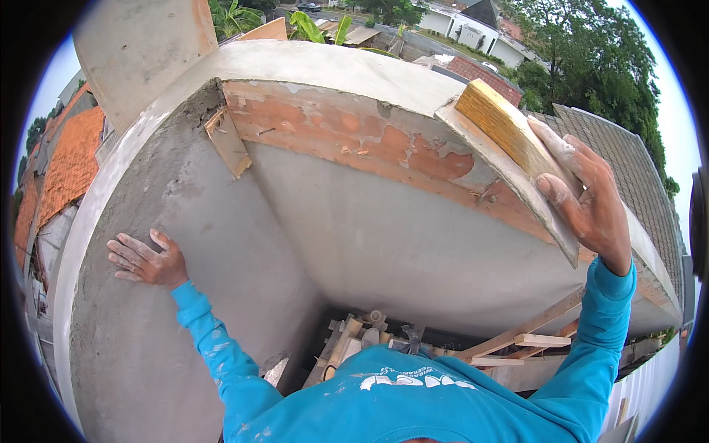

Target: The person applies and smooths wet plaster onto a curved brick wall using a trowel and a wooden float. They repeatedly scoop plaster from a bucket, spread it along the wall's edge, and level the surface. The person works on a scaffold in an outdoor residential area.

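Note:
My right hand [587,199] grips a plaster float [509,173] with a yellow wooden handle; its grey blade lies against the upper edge of a concrete parapet wall [413,244], where orange-brown board shows through patchy mortar. My left hand [144,258] rests flat, fingers spread, on the rough grey plastered wall [192,244] at the left. Both arms are in bright blue sleeves.
A small wooden block [227,142] is stuck in the wet mortar near the inner corner. Below, between the walls, lie timber battens [532,341] and scrap wood. Tiled roofs [70,159], trees and buildings spread out far beneath and beyond the ledge.

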The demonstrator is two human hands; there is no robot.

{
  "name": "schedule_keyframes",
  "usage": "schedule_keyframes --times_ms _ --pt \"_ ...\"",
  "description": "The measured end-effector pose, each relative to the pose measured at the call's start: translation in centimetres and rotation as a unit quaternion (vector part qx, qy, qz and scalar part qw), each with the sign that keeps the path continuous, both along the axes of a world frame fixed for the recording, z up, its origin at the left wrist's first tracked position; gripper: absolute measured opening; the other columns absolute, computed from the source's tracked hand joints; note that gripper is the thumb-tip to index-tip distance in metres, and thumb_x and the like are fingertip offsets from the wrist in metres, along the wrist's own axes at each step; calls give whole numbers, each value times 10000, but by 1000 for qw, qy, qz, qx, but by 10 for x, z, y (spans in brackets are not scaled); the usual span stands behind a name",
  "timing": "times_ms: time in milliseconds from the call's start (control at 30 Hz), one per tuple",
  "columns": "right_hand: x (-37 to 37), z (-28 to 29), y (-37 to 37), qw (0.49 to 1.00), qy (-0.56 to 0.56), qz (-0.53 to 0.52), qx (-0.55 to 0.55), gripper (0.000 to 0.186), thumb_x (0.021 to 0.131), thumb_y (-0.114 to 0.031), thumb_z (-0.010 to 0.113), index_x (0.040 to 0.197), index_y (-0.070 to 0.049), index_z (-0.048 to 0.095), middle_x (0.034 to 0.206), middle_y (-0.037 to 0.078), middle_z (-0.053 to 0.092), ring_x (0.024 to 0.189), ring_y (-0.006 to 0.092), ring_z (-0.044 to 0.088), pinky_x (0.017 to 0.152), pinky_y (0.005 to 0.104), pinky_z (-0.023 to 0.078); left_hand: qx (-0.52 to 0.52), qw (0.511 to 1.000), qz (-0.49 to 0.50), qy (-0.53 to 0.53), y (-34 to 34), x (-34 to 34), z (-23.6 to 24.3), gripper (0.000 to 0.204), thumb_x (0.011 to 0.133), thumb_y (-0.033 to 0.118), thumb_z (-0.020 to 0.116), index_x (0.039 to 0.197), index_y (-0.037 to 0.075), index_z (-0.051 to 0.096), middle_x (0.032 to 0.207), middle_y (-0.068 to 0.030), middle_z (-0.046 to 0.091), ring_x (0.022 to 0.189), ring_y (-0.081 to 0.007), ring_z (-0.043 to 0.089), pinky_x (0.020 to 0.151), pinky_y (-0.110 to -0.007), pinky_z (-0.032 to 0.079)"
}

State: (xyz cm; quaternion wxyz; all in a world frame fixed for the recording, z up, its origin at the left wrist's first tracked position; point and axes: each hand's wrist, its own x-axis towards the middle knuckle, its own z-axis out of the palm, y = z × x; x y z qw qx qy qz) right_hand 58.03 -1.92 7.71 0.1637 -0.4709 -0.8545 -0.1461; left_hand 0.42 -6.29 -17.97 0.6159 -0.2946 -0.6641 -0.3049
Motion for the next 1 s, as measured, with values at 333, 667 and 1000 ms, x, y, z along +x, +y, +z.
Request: schedule_keyframes --times_ms 333,667,1000 --pt "-128 0 212 1000 -11 -16 -1 507 908 -445 606 1327 -159 609 1079 189 698 1000 345 664 875 426 518 -10 1000 -3 -1 -2 -5 -1 655 909 356 558 1482 81 399 1560 -132 339 1482 -313 219 1187 -557 80" --pt "-116 -19 168 996 -54 66 12 481 900 -437 604 1241 -99 644 1032 181 690 975 369 650 853 450 515 -7 1000 -5 -1 0 -3 -1 650 898 364 559 1473 93 421 1554 -124 355 1475 -311 243 1184 -554 108" --pt "43 -1 -6 999 -12 -44 15 531 919 -397 624 1224 38 626 1038 238 651 932 349 636 842 437 479 8 1000 -6 9 2 -1 -1 646 897 364 559 1471 98 428 1539 -125 382 1454 -314 296 1185 -543 105"
